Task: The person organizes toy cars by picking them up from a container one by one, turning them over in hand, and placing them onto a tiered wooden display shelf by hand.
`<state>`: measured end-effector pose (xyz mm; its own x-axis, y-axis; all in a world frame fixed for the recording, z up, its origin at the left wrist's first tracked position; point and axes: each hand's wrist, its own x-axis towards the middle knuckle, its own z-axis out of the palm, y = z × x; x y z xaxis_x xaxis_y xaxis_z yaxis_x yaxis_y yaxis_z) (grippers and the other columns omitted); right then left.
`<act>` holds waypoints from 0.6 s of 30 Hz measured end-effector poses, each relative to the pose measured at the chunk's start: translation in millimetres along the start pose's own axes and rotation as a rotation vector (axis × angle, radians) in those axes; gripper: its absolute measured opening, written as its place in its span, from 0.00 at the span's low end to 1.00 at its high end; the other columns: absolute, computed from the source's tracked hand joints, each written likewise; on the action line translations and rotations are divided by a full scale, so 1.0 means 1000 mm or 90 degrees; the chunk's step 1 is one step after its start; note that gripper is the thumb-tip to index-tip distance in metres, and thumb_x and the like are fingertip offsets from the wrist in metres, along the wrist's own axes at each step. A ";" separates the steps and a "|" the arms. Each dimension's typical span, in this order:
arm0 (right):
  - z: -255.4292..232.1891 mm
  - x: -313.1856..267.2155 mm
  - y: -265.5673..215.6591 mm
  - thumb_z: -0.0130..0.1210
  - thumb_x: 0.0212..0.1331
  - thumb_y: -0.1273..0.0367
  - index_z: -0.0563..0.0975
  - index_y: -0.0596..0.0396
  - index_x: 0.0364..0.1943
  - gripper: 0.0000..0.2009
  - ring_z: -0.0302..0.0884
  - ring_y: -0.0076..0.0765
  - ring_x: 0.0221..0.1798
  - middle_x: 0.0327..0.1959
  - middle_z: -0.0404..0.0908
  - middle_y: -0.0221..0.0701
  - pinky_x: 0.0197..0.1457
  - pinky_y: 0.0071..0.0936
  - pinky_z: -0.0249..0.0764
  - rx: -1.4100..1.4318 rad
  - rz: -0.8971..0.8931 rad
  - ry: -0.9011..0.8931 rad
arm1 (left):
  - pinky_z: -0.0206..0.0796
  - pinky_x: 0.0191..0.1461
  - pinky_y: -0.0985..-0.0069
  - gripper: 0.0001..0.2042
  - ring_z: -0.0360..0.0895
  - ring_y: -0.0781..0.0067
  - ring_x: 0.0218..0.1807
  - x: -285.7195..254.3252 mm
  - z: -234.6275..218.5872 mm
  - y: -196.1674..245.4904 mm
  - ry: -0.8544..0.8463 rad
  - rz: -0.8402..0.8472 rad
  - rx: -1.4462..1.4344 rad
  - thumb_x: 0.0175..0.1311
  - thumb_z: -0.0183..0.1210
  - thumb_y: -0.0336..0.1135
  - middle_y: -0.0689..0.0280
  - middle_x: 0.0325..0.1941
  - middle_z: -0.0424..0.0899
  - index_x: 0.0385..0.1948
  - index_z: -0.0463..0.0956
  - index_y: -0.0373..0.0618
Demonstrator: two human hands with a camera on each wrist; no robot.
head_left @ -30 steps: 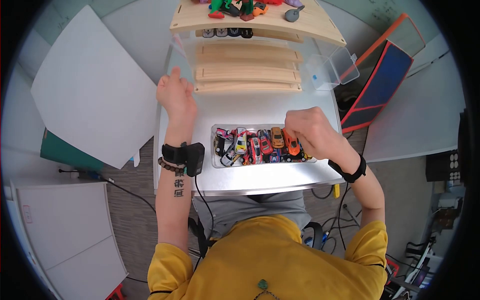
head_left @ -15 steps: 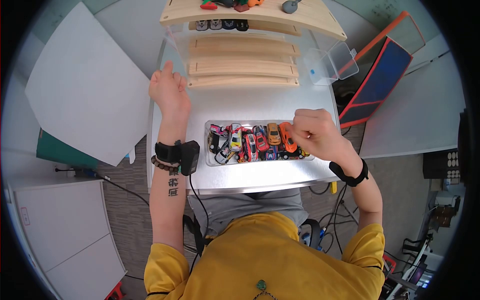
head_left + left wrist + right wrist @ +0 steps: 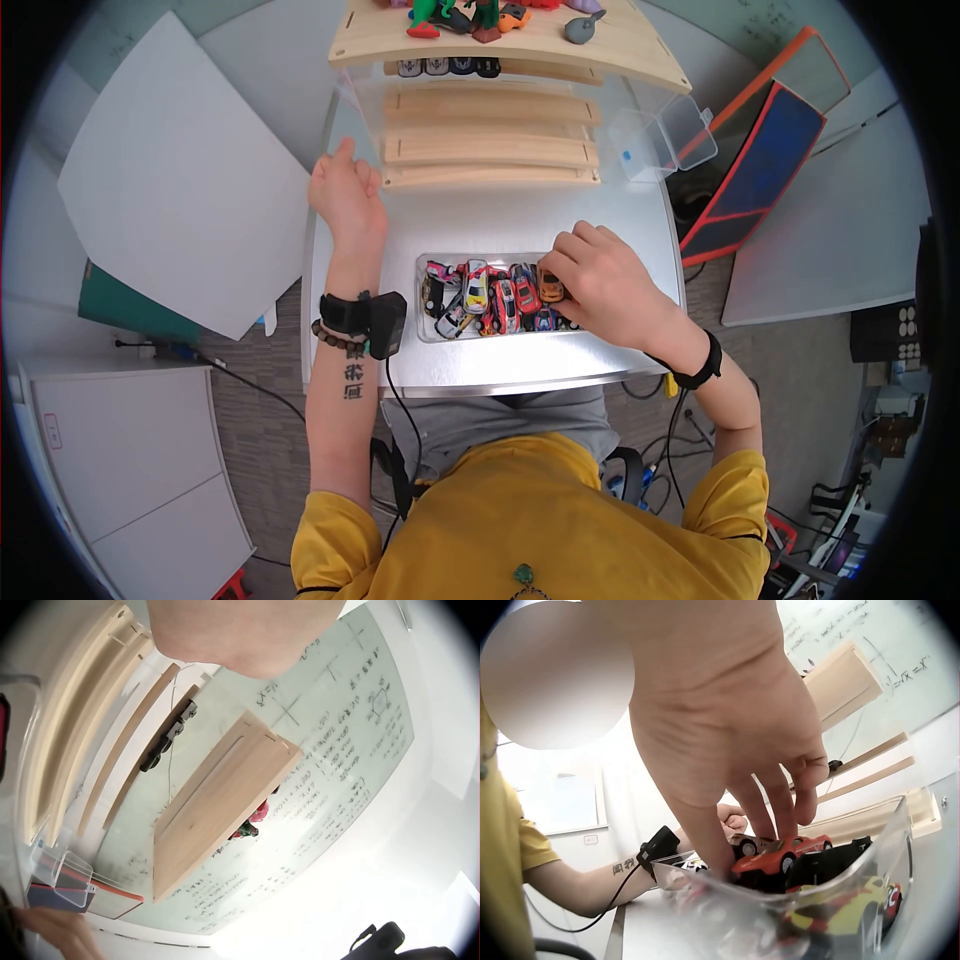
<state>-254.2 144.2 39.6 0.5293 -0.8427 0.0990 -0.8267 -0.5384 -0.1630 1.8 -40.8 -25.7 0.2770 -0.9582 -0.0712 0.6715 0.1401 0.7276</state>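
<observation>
- The person's right hand (image 3: 600,285) is now covering the right end of a clear tray (image 3: 427,336) of toy cars, its curled fingers having opened downward.
- Thumb and fingers are straddling an orange car (image 3: 769,862), lying inside the tray; whether they are grasping it, one cannot tell. The change is apparently bringing that car within picking reach.
- The left hand (image 3: 347,195) is hanging loosely curled and empty, well apart from the tray.
- A tattoo (image 3: 353,378) is showing characters too small to read surely.
- A whiteboard (image 3: 352,712) is carrying handwritten formulas, mostly illegible; no brand is showing legibly.
</observation>
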 end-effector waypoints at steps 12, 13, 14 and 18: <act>-0.040 0.011 0.019 0.67 0.52 0.78 0.77 0.59 0.35 0.10 0.82 0.31 0.35 0.40 0.84 0.35 0.40 0.28 0.77 0.383 0.079 0.210 | 0.45 0.23 0.77 0.20 0.52 0.84 0.19 -0.020 0.011 0.011 -0.120 0.080 0.085 0.67 0.57 0.22 0.74 0.20 0.60 0.21 0.56 0.53; -0.045 0.013 0.022 0.66 0.55 0.79 0.76 0.60 0.36 0.09 0.83 0.27 0.35 0.43 0.86 0.36 0.39 0.25 0.77 0.499 0.139 0.230 | 0.46 0.23 0.78 0.19 0.54 0.85 0.19 -0.023 0.011 0.012 -0.194 0.112 0.140 0.67 0.57 0.23 0.74 0.21 0.63 0.20 0.57 0.53; -0.047 0.017 0.027 0.65 0.59 0.79 0.76 0.60 0.39 0.09 0.84 0.20 0.38 0.46 0.87 0.36 0.42 0.22 0.77 0.605 0.144 0.246 | 0.48 0.25 0.78 0.16 0.56 0.85 0.20 -0.027 0.012 0.016 -0.255 0.064 0.173 0.68 0.57 0.23 0.74 0.21 0.65 0.22 0.61 0.52; -0.054 0.039 0.037 0.66 0.59 0.81 0.76 0.59 0.41 0.10 0.86 0.22 0.45 0.45 0.87 0.34 0.44 0.21 0.78 0.669 0.067 0.270 | 0.66 0.38 0.81 0.03 0.74 0.81 0.34 -0.044 0.020 0.021 -0.560 -0.029 0.240 0.69 0.62 0.25 0.70 0.34 0.77 0.39 0.76 0.44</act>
<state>-274.2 91.4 90.2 0.1943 -0.9243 0.3285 -0.1881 -0.3638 -0.9123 -9.6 -1.0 6.2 -0.4621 -0.8265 0.3216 0.3616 0.1555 0.9193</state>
